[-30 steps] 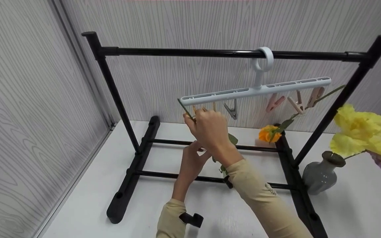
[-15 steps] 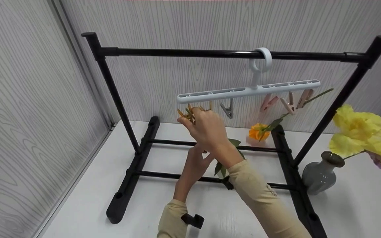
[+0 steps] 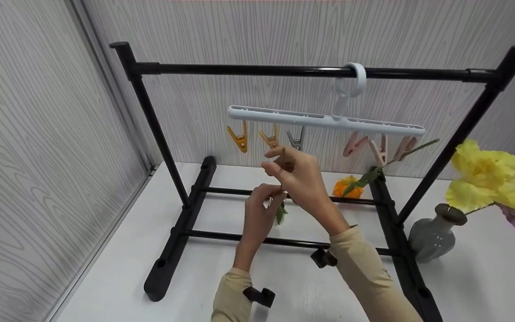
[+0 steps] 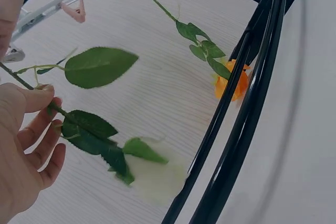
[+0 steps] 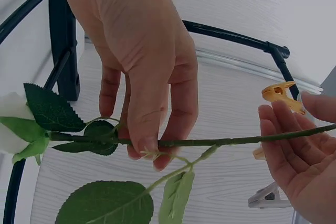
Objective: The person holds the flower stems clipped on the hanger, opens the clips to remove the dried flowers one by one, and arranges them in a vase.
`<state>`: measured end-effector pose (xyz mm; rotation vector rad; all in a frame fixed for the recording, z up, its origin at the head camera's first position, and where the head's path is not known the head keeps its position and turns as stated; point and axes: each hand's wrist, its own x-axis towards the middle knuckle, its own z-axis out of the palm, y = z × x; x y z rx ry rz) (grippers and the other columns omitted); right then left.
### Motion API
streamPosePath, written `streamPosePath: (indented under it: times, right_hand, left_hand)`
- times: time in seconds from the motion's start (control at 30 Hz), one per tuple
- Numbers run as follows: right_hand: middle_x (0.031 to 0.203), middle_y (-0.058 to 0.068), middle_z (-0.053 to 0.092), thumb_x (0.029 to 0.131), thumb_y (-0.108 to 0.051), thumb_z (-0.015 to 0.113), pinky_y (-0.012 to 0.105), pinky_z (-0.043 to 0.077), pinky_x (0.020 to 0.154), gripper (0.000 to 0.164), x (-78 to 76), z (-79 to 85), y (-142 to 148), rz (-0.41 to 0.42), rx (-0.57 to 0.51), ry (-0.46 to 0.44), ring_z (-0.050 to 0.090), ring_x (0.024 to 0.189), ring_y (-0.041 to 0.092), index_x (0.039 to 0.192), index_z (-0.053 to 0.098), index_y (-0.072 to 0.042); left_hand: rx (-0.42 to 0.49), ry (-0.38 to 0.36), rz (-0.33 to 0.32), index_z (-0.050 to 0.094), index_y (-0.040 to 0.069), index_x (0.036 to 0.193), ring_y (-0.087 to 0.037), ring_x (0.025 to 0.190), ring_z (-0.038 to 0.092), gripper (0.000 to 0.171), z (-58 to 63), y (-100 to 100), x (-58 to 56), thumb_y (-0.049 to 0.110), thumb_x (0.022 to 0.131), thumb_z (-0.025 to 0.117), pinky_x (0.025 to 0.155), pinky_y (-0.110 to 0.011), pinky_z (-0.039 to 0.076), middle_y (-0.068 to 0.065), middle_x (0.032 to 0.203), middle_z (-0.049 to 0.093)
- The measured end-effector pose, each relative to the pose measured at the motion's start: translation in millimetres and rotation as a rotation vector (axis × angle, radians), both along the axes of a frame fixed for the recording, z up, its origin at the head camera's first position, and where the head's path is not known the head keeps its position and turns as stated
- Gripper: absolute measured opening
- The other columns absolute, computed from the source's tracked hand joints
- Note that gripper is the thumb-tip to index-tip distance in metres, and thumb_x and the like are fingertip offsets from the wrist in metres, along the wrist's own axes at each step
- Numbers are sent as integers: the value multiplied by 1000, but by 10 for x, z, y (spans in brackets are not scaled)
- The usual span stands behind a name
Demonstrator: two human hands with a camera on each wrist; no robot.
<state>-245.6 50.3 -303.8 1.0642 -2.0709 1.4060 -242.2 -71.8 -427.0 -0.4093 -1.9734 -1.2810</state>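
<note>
My left hand (image 3: pixel 262 210) pinches the green stem (image 5: pixel 231 141) of a white artificial rose (image 5: pixel 13 127) between thumb and fingers. The bloom hangs low, with leaves (image 4: pixel 100 67) along the stem. My right hand (image 3: pixel 302 179) is just above the left, fingers loosely bent; the stem's upper part lies across them, and the thumb stands apart in the right wrist view. Above both hands, a white clip hanger (image 3: pixel 284 117) slopes down to the right. An orange clothespin (image 3: pixel 240 138), a yellowish one (image 3: pixel 270 136) and a grey one (image 3: pixel 297 139) hang from its left half.
A black rack (image 3: pixel 239 69) carries the hanger. On the right half, a dusky-pink clothespin (image 3: pixel 406 146) grips the stem of an upside-down orange flower (image 3: pixel 348 187). A grey vase (image 3: pixel 434 237) with a yellow flower (image 3: pixel 490 174) and a purple one stands at right.
My right hand has come down and right, away from the clothespins at the hanger's left end. The hanger's left end has swung up, its right end down. The rose stem has dropped below the hanger.
</note>
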Motion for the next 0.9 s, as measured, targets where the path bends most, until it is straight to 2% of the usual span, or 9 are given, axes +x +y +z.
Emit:
streamPosePath:
  times: [0.13,0.3,0.4,0.57,0.7,0.9]
  right_hand:
    - [86,9,76,95,-9,76,28,58,72,12,-4,-63,107,-35,-38,29,72,76,20,99,74,2]
    - [89,8,77,94,-5,76,25,58,75,6,-16,-147,238,-47,-111,59,73,79,20,95,77,1]
    - [89,9,77,94,-2,75,23,58,77,8,-5,-184,311,-58,-181,68,74,81,18,99,78,4]
    - [90,15,78,94,7,71,24,59,79,13,-6,-233,433,-79,-309,116,76,85,12,106,76,9]
    - [87,15,77,92,9,73,22,59,76,13,-46,-270,524,-168,-343,178,75,83,7,104,76,10]
    - [80,15,76,86,10,78,16,56,68,11,-136,-345,636,-349,-408,268,72,69,10,97,77,9]
  left_hand:
    - [-2,1,11,74,4,106,-19,93,65,11,-5,-1,-1,2,95,74,84,-34,55,-6,96,70]
    - [10,-46,-10,76,2,106,-19,94,65,10,-2,1,-9,4,96,73,85,-34,57,-5,96,69]
    - [14,-62,-23,77,3,105,-18,91,63,10,-7,11,-9,6,96,73,81,-32,56,-3,94,68]
    - [-11,-48,-48,79,4,106,-17,87,61,12,8,33,6,7,96,73,77,-30,53,-3,95,68]
    - [-34,-33,-33,79,4,106,-16,86,60,12,18,42,9,10,97,73,74,-28,53,-3,95,68]
    - [-55,-10,-36,79,4,106,-16,84,59,13,30,56,21,11,98,72,70,-28,51,-4,93,66]
